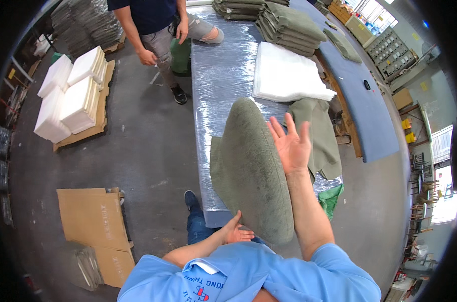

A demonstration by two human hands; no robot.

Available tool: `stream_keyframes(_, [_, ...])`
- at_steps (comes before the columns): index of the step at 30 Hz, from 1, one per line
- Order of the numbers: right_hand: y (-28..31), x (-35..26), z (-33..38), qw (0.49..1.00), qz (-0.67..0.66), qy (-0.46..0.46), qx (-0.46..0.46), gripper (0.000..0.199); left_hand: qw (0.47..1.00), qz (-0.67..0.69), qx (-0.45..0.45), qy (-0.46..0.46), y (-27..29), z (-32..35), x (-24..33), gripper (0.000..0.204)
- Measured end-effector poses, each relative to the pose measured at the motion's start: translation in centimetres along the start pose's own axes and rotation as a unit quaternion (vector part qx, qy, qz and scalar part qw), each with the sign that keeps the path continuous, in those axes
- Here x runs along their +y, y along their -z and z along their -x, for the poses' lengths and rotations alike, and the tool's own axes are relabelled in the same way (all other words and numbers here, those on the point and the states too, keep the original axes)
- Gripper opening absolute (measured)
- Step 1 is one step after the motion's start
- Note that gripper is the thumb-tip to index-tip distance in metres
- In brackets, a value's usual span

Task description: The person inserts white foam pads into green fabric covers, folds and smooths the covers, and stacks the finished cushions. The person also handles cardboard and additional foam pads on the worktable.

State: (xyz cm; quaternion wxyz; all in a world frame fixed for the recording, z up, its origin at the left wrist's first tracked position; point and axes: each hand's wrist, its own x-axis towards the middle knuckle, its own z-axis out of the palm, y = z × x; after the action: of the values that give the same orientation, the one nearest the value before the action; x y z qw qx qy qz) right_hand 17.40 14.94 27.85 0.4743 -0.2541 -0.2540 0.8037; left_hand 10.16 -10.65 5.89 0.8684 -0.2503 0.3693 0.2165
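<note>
An olive-green upholstered seat cushion (253, 166), thick and rounded with a seam near its right edge, stands tilted on its side before me over the end of the table. My right hand (293, 146) is raised at its right side, palm up and fingers spread, holding nothing. My left hand (236, 231) is at the cushion's lower left edge, fingers stretched out and thumb up against the fabric. A flap of olive fabric (217, 171) shows to the cushion's left. Another olive cloth piece (316, 136) hangs over the table's right side.
The plastic-wrapped table (216, 75) carries white padding sheets (286, 75) and folded olive covers (291, 30). A person (153, 30) leans a knee on its far left. White foam blocks (72, 95) and flattened cardboard (92, 216) lie left. A blue-topped table (364, 110) stands right.
</note>
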Motion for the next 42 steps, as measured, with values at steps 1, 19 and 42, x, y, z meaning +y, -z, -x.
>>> stream_keyframes(1, [1.0,-0.2,0.2,0.994,-0.099,0.034,-0.01,0.1,0.998,0.045,-0.05,0.001,-0.1,-0.1,-0.3,0.116])
stream_keyframes(19, [-1.8,1.2,-3.9,0.976,0.19,0.102,0.004,0.092,0.959,0.132,-0.07,-0.239,5.1,10.4,2.1,0.075])
stream_keyframes(42, [0.1,-6.0,11.1,0.865,0.302,0.222,0.335,0.018,0.932,-0.063,0.1,-0.343,-0.3,29.7,14.1,0.063])
